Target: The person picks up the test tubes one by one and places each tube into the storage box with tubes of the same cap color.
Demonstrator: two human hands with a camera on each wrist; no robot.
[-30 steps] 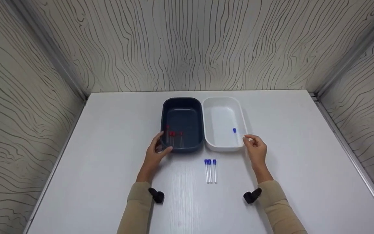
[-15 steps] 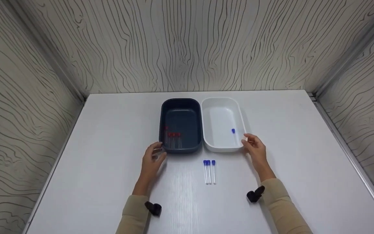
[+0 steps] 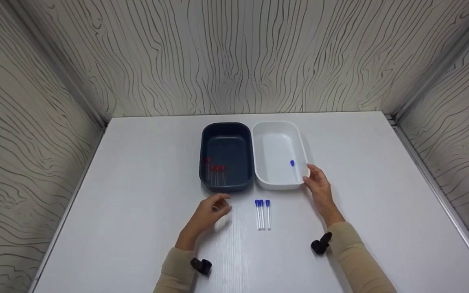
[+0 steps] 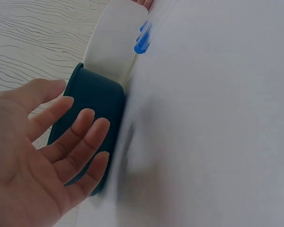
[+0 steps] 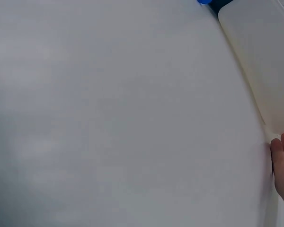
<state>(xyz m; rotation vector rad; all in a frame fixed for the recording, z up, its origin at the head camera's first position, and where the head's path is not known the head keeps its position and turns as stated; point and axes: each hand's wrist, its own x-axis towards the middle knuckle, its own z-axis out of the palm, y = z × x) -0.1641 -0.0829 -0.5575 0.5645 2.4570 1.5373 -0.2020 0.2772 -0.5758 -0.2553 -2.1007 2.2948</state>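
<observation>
My left hand (image 3: 210, 211) hovers in front of the dark blue bin (image 3: 228, 188), its fingers loosely bent and nothing in them. In the left wrist view the left hand (image 4: 52, 151) shows its palm, with the bin wall behind the fingers. My right hand (image 3: 320, 189) touches the near right corner of the white bin (image 3: 281, 186), thumb and fingertips spread along the wall. On the table before the white bin lie three clear test tubes with blue caps (image 3: 262, 215), side by side. One blue-capped tube (image 3: 292, 163) lies inside the white bin.
Several red-capped tubes (image 3: 217, 168) lie in the near left part of the dark bin. The two bins stand side by side on the white table (image 3: 145, 171). Wood-patterned panels (image 3: 234, 57) close off the back and sides.
My left hand has let go of the dark bin's near left corner and moved right and nearer. My right hand stays at the white bin's corner. The tubes on the table lie as before.
</observation>
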